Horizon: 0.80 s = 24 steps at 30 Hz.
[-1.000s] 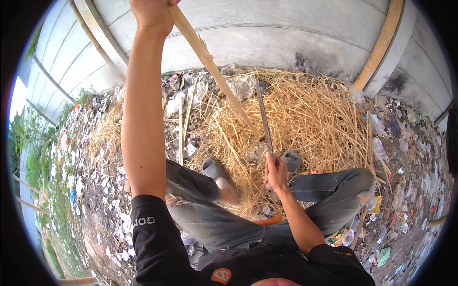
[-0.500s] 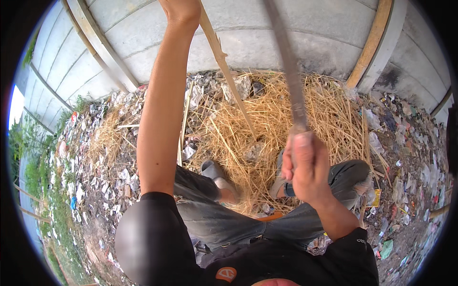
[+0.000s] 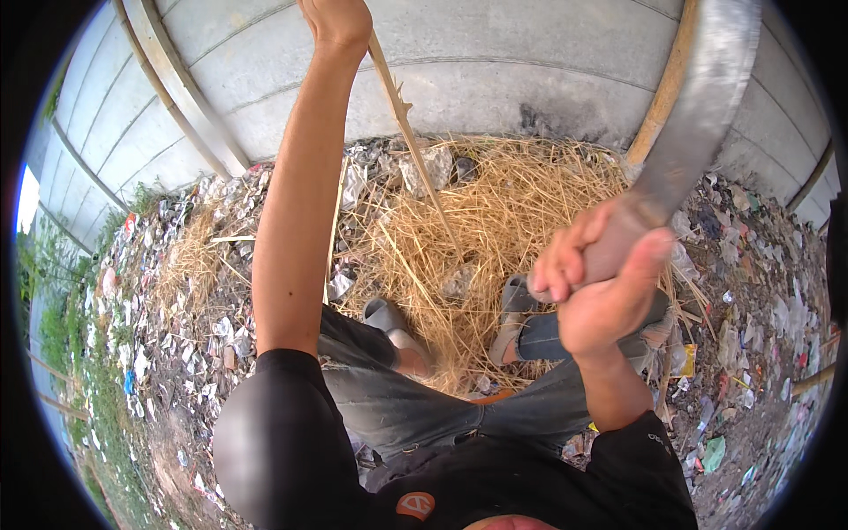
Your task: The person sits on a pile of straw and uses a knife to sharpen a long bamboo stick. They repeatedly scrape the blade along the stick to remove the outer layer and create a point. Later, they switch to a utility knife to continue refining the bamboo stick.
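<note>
My right hand [image 3: 609, 274] is wrapped round the wooden handle of a machete [image 3: 698, 106]. Its broad metal blade slants up and away to the right, slightly blurred, touching nothing. At the top edge my raised left hand [image 3: 340, 22] is closed at the upper part of a pale bamboo strip [image 3: 409, 132]; its fingertips are cut off by the frame. The strip stands tilted, with splinters on its side, and its lower end meets a heap of dry shavings [image 3: 512, 199] between my hands and feet.
A grey concrete panel wall [image 3: 495, 88] with bamboo poles [image 3: 658, 115] against it rises beyond the heap. My sandalled feet [image 3: 387, 320] are at the heap's near edge. Scraps of plastic litter [image 3: 190, 353] cover the ground on both sides; green plants [image 3: 66, 322] grow at far left.
The machete has swung from nearly upright to a slant toward the right, its flat side now showing. My right hand has turned and shifted right. My left hand and the strip have barely moved.
</note>
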Available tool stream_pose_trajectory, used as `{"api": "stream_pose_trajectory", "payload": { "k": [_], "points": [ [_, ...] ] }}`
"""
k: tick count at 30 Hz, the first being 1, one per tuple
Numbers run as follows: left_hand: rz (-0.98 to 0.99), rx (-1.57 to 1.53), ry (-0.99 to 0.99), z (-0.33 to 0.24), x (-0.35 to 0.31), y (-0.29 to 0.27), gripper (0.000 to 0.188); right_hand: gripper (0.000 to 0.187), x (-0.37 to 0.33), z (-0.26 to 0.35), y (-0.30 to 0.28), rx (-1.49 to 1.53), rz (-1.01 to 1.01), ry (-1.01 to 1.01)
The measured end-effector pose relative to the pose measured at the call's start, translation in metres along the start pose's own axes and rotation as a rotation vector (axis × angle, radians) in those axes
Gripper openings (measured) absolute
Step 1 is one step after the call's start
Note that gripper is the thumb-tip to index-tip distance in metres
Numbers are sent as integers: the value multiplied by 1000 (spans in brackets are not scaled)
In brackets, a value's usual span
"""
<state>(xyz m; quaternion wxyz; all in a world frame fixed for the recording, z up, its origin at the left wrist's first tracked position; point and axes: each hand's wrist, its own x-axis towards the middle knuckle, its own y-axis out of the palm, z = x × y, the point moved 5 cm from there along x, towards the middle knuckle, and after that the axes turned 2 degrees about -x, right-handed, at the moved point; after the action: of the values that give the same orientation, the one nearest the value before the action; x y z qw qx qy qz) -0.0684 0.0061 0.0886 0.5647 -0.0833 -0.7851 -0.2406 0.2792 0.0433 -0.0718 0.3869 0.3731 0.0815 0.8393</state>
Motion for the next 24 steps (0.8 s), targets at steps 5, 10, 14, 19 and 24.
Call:
{"api": "stream_pose_trajectory", "payload": {
  "k": [5, 10, 14, 19, 24],
  "points": [
    [33, -225, -96, 2, -6, 16, 51, 52, -47, -80, -47, -448, 369, 683],
    [7, -96, -75, -5, 0, 2, 57, 60, 14, 18, -8, -33, 102, 380],
    [-59, -207, -108, 0, -7, 15, 59, 58, 9, 16, -8, 98, -6, -88],
    [-11, -128, -112, 0, -8, 8, 61, 49, -71, -109, -87, -315, 170, 1221],
    [187, -909, -447, 21, 8, -28, 64, 54, -1, -44, -86, -216, -53, 659]
  ]
}}
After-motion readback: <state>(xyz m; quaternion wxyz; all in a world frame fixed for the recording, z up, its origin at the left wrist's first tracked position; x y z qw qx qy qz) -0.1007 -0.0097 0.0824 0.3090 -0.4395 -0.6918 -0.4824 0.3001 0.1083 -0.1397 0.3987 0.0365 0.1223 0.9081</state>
